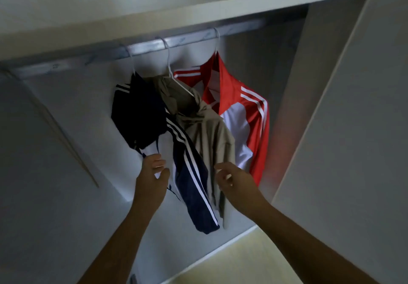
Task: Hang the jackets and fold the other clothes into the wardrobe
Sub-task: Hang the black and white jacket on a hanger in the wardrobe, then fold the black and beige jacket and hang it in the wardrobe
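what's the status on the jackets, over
Left hand pinching navy jacket hem, right hand open by beige jacket. Three jackets on rail, red jacket rightmost. Nothing blocking.

The navy jacket (189,173) covered much of the beige jacket (212,142), which in turn hid the red jacket's (249,116) front. Beside the left hand (152,178), blur left its grasp unclear. Both forearms ran off the bottom edge.

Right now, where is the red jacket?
In the head view, the red and white jacket hangs on the wardrobe rail, furthest right of the three, just beside the beige jacket.
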A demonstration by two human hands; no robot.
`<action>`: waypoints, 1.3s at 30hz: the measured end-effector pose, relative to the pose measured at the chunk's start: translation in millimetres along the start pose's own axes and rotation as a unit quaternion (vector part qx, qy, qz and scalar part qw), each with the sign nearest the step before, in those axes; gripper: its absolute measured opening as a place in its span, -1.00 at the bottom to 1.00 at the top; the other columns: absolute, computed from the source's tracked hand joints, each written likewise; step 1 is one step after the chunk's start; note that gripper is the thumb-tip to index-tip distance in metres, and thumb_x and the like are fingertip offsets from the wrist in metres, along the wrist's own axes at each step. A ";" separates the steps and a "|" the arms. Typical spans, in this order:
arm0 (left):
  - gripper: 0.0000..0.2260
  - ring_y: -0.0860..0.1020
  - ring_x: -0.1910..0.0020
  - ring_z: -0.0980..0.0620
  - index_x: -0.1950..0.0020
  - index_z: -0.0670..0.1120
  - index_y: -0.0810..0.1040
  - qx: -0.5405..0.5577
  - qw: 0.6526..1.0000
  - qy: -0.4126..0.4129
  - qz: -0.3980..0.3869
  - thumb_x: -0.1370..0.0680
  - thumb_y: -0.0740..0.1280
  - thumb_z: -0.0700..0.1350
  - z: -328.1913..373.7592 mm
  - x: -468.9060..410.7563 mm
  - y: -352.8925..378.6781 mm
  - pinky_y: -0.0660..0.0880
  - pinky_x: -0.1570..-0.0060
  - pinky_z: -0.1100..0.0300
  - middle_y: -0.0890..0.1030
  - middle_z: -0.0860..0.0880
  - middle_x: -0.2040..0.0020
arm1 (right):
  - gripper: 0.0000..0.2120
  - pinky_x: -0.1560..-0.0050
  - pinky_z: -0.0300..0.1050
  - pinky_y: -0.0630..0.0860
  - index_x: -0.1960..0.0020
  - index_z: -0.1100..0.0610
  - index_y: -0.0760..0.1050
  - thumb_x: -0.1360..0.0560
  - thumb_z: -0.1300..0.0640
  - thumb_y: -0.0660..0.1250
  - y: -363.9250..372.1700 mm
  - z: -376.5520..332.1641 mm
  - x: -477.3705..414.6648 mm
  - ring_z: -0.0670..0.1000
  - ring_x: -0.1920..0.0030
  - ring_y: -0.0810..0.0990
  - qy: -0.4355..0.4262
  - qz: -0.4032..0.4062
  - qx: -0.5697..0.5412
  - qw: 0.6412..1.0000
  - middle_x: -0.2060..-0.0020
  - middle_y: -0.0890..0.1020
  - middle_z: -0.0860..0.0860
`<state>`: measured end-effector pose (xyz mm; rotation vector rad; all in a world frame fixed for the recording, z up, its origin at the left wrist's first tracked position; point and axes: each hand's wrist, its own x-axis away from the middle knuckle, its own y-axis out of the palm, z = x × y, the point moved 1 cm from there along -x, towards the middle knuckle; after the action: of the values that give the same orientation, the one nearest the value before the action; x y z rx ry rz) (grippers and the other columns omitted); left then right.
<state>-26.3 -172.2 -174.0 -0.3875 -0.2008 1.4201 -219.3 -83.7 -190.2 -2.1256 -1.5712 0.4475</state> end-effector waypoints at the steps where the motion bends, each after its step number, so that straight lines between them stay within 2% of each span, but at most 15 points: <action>1: -0.76 0.51 -0.07 0.04 -0.19 -0.09 0.44 0.007 1.000 -0.001 -0.018 -0.57 0.27 -0.31 2.6 17.3 11.7 0.39 0.08 0.44 0.54 0.08 -0.03 | -0.80 0.36 -0.37 0.42 -0.15 -0.02 0.49 -0.58 0.18 0.21 -7.9 5.4 19.8 -0.11 0.30 0.60 0.024 0.016 -0.024 0.999 0.19 0.63 -0.04; 3: -0.82 0.54 0.00 0.12 -0.15 -0.12 0.48 0.019 0.998 -0.004 -0.059 -0.57 0.27 -0.30 15.6 54.8 37.4 0.44 0.03 0.33 0.56 0.15 0.02 | -0.81 0.28 -0.26 0.50 -0.16 -0.01 0.51 -0.58 0.15 0.24 -25.7 17.9 64.4 -0.02 0.23 0.64 0.080 0.049 -0.084 0.992 0.17 0.64 0.01; 6: -0.88 0.58 0.01 0.12 -0.08 -0.10 0.53 0.054 0.989 -0.029 -0.132 -0.57 0.28 -0.25 41.6 119.8 76.4 0.48 -0.06 0.16 0.62 0.07 0.04 | -0.84 0.23 -0.17 0.54 -0.03 -0.10 0.51 -0.56 0.14 0.26 -54.4 38.1 143.4 -0.13 0.25 0.65 0.136 0.089 -0.134 0.978 0.08 0.64 -0.01; 10: -0.91 0.61 0.21 0.17 0.08 -0.07 0.54 0.065 0.968 -0.018 -0.243 -0.54 0.27 -0.23 70.9 222.1 122.7 0.49 0.08 0.20 0.66 0.12 0.21 | -0.78 0.25 -0.19 0.56 0.00 -0.11 0.50 -0.56 0.22 0.25 -92.8 59.8 270.2 -0.11 0.24 0.65 0.192 0.156 -0.185 0.951 0.10 0.64 -0.06; 13: -0.84 0.63 0.19 0.07 0.09 -0.09 0.55 0.057 0.937 0.004 -0.345 -0.56 0.22 -0.29 93.3 316.8 165.9 0.48 0.12 0.20 0.66 0.01 0.19 | -0.79 0.25 -0.17 0.59 -0.03 -0.02 0.53 -0.56 0.26 0.23 -135.7 82.3 372.5 -0.08 0.21 0.66 0.230 0.242 -0.199 0.921 0.12 0.66 -0.04; 16: -0.80 0.63 0.17 0.06 0.12 -0.03 0.55 0.062 0.902 0.020 -0.426 -0.57 0.21 -0.28 118.0 415.6 206.2 0.49 0.13 0.19 0.66 0.02 0.18 | -0.80 0.26 -0.17 0.56 -0.02 0.04 0.54 -0.56 0.28 0.22 -177.1 97.6 475.6 -0.04 0.21 0.66 0.252 0.344 -0.236 0.873 0.12 0.67 0.00; 22: -0.84 0.63 0.18 0.04 0.09 -0.07 0.56 0.072 0.808 0.076 -0.580 -0.57 0.21 -0.26 188.1 583.5 274.1 0.52 0.15 0.16 0.67 0.02 0.19 | -0.84 0.27 -0.15 0.54 -0.01 0.09 0.55 -0.57 0.28 0.23 -250.3 108.5 656.3 -0.04 0.24 0.65 0.255 0.524 -0.245 0.775 0.16 0.68 0.02; 27: -0.85 0.59 0.25 0.08 0.11 -0.19 0.52 0.101 0.719 0.146 -0.672 -0.57 0.19 -0.34 241.6 690.5 327.8 0.48 0.22 0.35 0.63 -0.06 0.21 | -0.80 0.30 -0.18 0.52 0.05 0.10 0.59 -0.57 0.29 0.22 -279.2 125.3 774.6 -0.02 0.26 0.64 0.264 0.646 -0.237 0.676 0.21 0.67 0.03; 31: -0.83 0.61 0.23 0.05 0.11 -0.14 0.54 0.108 0.650 0.170 -0.733 -0.58 0.20 -0.32 267.5 766.6 374.8 0.49 0.21 0.33 0.65 -0.06 0.19 | -0.79 0.31 -0.19 0.51 0.06 0.14 0.59 -0.58 0.32 0.20 -299.8 144.0 842.4 -0.02 0.28 0.62 0.282 0.706 -0.225 0.610 0.22 0.66 0.04; 37: -0.81 0.59 0.25 0.06 0.11 -0.13 0.54 0.084 0.559 0.160 -0.809 -0.58 0.18 -0.32 287.4 880.5 454.3 0.49 0.21 0.30 0.65 -0.08 0.18 | -0.79 0.27 -0.13 0.49 0.05 0.17 0.59 -0.58 0.32 0.19 -341.4 191.8 934.5 -0.01 0.28 0.61 0.316 0.768 -0.225 0.510 0.19 0.67 0.13; 39: -0.80 0.59 0.25 0.08 0.11 -0.10 0.54 0.072 0.531 0.160 -0.829 -0.59 0.18 -0.31 296.3 918.5 488.3 0.47 0.22 0.30 0.65 -0.06 0.19 | -0.79 0.26 -0.14 0.50 0.05 0.16 0.59 -0.58 0.32 0.19 -362.5 210.2 961.9 -0.02 0.28 0.61 0.327 0.785 -0.220 0.478 0.22 0.67 0.08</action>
<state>-447.7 823.9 -171.5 -0.1386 -0.0613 -0.5878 -334.6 958.9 -163.1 -2.8950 1.1689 -0.3799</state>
